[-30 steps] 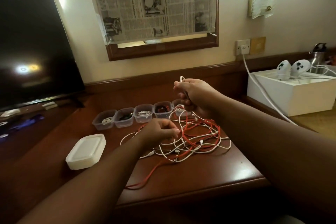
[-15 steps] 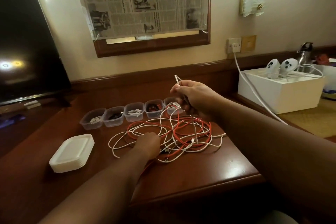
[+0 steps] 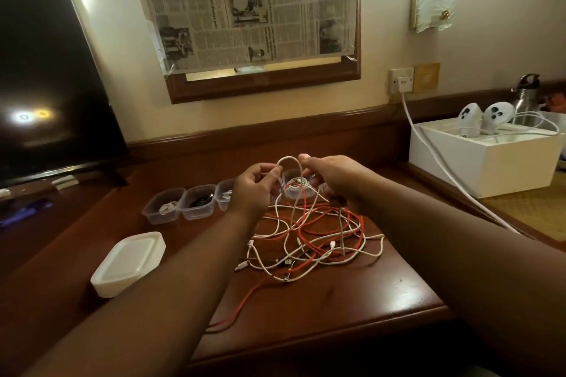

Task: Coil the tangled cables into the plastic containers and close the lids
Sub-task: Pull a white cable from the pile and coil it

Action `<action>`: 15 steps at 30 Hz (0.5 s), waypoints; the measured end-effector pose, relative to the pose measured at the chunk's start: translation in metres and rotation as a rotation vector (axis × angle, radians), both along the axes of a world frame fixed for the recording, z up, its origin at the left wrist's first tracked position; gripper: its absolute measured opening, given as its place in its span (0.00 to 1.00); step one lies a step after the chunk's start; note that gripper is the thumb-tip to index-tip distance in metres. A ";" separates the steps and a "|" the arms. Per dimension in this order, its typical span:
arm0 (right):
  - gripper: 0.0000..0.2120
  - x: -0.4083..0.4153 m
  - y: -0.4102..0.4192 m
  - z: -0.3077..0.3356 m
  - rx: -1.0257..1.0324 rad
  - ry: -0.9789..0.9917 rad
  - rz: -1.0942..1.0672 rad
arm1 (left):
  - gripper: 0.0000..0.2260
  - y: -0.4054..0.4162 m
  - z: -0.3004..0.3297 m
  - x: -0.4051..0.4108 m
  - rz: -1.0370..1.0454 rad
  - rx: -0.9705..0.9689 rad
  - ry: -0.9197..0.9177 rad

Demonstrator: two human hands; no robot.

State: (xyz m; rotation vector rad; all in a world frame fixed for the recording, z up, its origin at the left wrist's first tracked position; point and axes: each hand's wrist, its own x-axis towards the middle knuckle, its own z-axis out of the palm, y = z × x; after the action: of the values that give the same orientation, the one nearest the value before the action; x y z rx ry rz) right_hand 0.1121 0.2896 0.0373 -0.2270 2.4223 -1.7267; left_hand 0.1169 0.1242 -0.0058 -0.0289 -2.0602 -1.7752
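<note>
Wooden surface (image 3: 352,300) | tangled cables (image 3: 315,239) heaped | white cable (image 3: 289,162) loops between both hands | left hand (image 3: 255,187) fingers pinch it | right hand (image 3: 333,176) fingers pinch it, above containers (image 3: 196,203)

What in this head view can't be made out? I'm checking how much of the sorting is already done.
- Row of containers: the left hand and right hand cover the middle ones, so their contents and the total count are hidden.
- Stack of lids: the number of lids is too fine to count.
- Tangled cables: overlapping strands; how many cables there are is unclear.
- White cable pinched by both hands: its free end is lost in the tangle.
</note>
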 end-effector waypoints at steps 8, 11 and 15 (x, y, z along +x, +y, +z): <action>0.18 0.006 -0.008 0.004 -0.020 0.213 -0.059 | 0.08 0.007 0.033 0.028 -0.118 -0.147 0.198; 0.20 0.013 -0.001 0.012 -0.076 0.457 -0.142 | 0.11 0.007 0.047 0.035 -0.055 -0.112 0.298; 0.18 0.023 0.007 0.027 -0.134 0.515 -0.008 | 0.11 0.004 0.068 0.052 0.024 -0.050 0.364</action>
State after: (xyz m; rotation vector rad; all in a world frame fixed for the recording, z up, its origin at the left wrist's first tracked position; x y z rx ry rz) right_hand 0.1348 0.2968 0.0646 -0.7662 2.6316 -2.0395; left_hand 0.1684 0.1287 0.0626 -0.3169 -1.8319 -1.5690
